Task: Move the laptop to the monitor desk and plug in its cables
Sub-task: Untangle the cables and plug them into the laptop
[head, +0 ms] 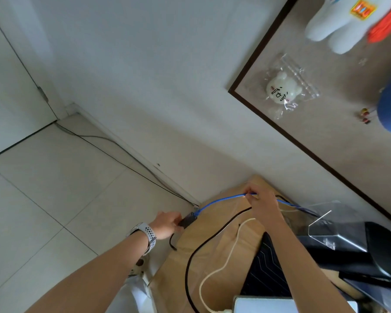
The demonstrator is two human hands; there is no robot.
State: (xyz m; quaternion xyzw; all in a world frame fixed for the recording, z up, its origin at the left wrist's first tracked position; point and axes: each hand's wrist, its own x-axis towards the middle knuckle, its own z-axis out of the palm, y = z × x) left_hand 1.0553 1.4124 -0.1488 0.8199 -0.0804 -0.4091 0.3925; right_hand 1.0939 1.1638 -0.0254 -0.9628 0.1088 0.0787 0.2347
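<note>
Gripping a small black adapter (188,220) at the tabletop (215,249) edge, the left hand (167,224) is seen w/ fingers curled round it. A blue cable (221,201) is pinched by the right hand (261,203) further back. Black cable (210,238) & white cable (226,263) are laid across the wood. The laptop (264,304) is seen at btm edge, white cable plugged at its left side.

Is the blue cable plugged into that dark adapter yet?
Plugged in, apparently: the blue cable ends at the dark adapter gripped by the left hand.
</note>
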